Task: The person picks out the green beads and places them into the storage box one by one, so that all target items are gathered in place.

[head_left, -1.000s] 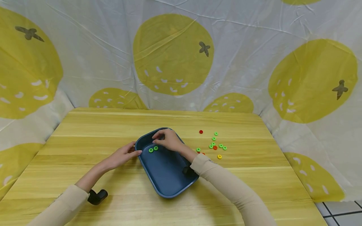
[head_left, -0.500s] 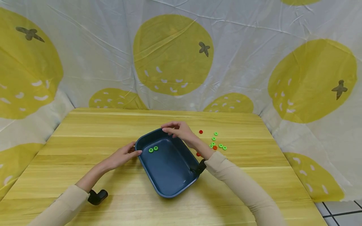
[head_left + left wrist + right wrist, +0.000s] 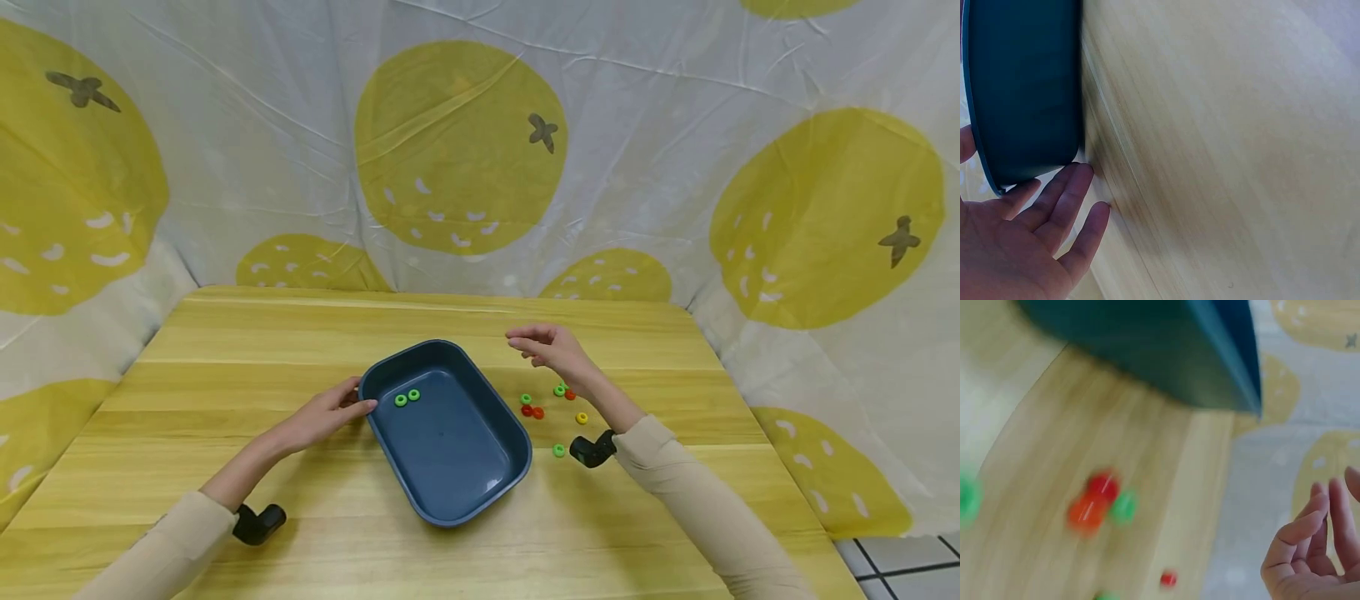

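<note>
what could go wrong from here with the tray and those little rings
The red ring and orange ring look bunched together, so if the right hand goes for one, it might nudge the other away.

A lone green ring appears near the black wrist camera, which might brush it if lowered.

The left hand holds the tray by its edge; a sudden tug could slide the two green rings inside.

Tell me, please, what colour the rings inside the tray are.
Both rings are bright green, clearest in the head view.
</note>
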Tool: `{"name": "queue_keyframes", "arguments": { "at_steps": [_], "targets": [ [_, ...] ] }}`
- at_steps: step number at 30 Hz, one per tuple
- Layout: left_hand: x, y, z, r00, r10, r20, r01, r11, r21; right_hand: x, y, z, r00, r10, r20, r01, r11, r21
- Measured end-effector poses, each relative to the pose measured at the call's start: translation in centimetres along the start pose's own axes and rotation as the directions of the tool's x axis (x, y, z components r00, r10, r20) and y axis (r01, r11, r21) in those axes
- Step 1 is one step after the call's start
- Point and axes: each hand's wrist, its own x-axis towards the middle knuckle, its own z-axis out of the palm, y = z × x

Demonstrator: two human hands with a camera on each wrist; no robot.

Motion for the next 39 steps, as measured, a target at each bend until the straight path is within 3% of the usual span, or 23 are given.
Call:
{"name": "queue_keyframes", "arguments": {
  "at_steps": [3,7,10,12,18,27,33,36,37,39],
  "targets": [
    [0.0,0.0,0.0,1.0,0.003,0.004,-0.003,1.0,-0.008,-0.5,1.1,-0.9,0.994,-0.11,0.019,0.111,0.968,-0.223],
    [0.0,-0.1,0.1,1.0,0.012,0.003,-0.012,1.0,-0.006,-0.9,2.7,-1.3,0.96,-0.239,0.146,0.28,0.823,-0.494],
    [0.0,-0.1,0.0,1.0,0.017,0.001,-0.017,1.0,-0.003,-1.2,3.7,-1.1,0.935,-0.258,0.243,0.353,0.743,-0.568],
    [0.0,-0.1,0.0,1.0,0.017,0.003,-0.017,1.0,0.001,-1.3,4.1,-0.8,0.925,-0.26,0.278,0.377,0.726,-0.576],
    [0.0,0.0,0.0,1.0,0.012,0.002,-0.012,1.0,0.003,-1.2,4.9,-0.1,0.92,-0.262,0.29,0.388,0.706,-0.592],
    [0.0,0.0,0.0,1.0,0.01,0.001,-0.01,1.0,0.007,-1.0,5.2,0.4,0.946,-0.173,0.274,0.315,0.693,-0.648],
    [0.0,0.0,0.0,1.0,0.005,-0.001,-0.005,1.0,0.013,-1.0,5.3,0.3,0.95,-0.18,0.255,0.307,0.69,-0.655],
    [0.0,-0.1,0.0,1.0,-0.005,-0.005,0.005,1.0,0.005,-0.9,5.5,0.0,0.959,-0.19,0.212,0.282,0.741,-0.609],
    [0.0,-0.1,0.0,1.0,-0.004,-0.003,0.004,1.0,0.005,-0.9,5.6,-0.1,0.964,-0.188,0.187,0.263,0.772,-0.579],
    [0.0,-0.1,0.0,1.0,-0.003,-0.001,0.003,1.0,0.006,-0.8,5.5,-0.4,0.982,-0.144,0.123,0.186,0.861,-0.473]
  ]
}}
